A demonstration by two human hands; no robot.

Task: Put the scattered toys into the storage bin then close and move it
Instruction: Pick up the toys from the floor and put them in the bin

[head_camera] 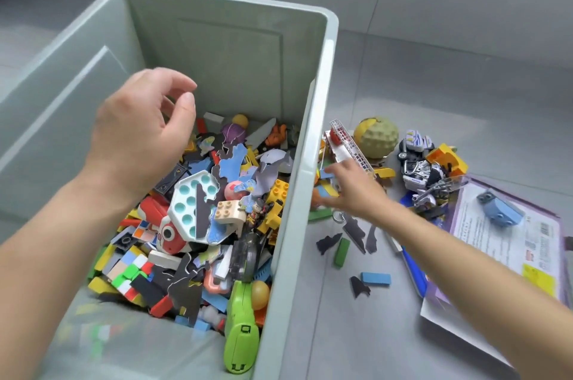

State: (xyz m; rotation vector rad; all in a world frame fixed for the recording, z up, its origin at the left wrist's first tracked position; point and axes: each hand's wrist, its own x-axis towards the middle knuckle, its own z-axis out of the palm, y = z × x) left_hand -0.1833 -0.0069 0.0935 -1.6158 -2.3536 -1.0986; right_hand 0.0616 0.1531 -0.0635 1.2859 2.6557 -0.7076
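Observation:
A pale green storage bin (310, 119) stands open on the floor, holding a heap of mixed toys (198, 224): bricks, puzzle pieces, a green toy, balls. My left hand (139, 134) hovers over the bin with loosely curled fingers and nothing in it. My right hand (350, 190) reaches into the scattered toys (350, 159) on the floor right of the bin. Its fingers touch small blue and yellow pieces beside a fire-truck ladder (348, 144). Whether it grips one I cannot tell.
A bumpy green-yellow ball (378, 138), a grey robot toy (424, 175) and a yellow block (446, 159) lie further right. A purple-edged board (508, 243) carries a blue toy car (499, 212). Loose green (341, 252) and blue (375, 279) blocks and dark puzzle bits lie nearer.

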